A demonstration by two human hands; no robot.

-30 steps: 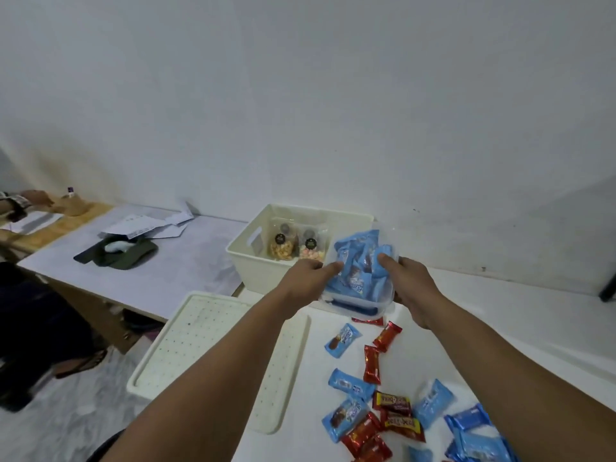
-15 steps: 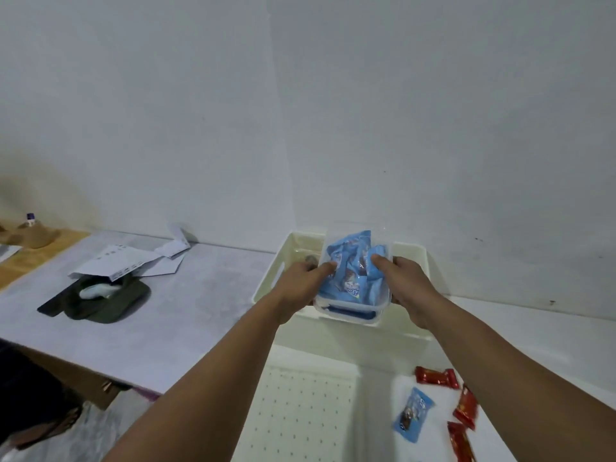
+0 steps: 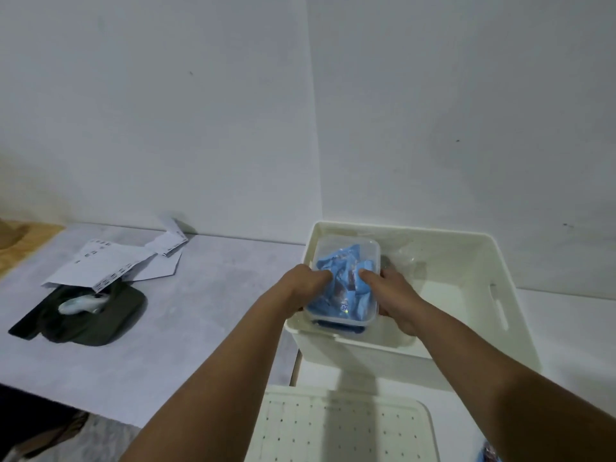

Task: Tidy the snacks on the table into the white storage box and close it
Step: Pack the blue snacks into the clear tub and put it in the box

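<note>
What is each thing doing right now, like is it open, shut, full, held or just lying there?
white storage box: open, no lid on.
clear tub: open-topped, full of blue snack packets, held inside the box.
left hand: grips the tub's left side.
right hand: grips the tub's right side.
white lid: off, lying flat in front of the box.
papers: loose on the grey table.
dark cap: lying under the papers' edge.

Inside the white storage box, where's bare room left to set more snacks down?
The right half of the white plastic storage box shows bare floor, between the right hand and the slotted right wall. The left side is crowded: both hands, left hand, hold the clear plastic tub of blue snack packets there, with clear bags behind it.
</note>
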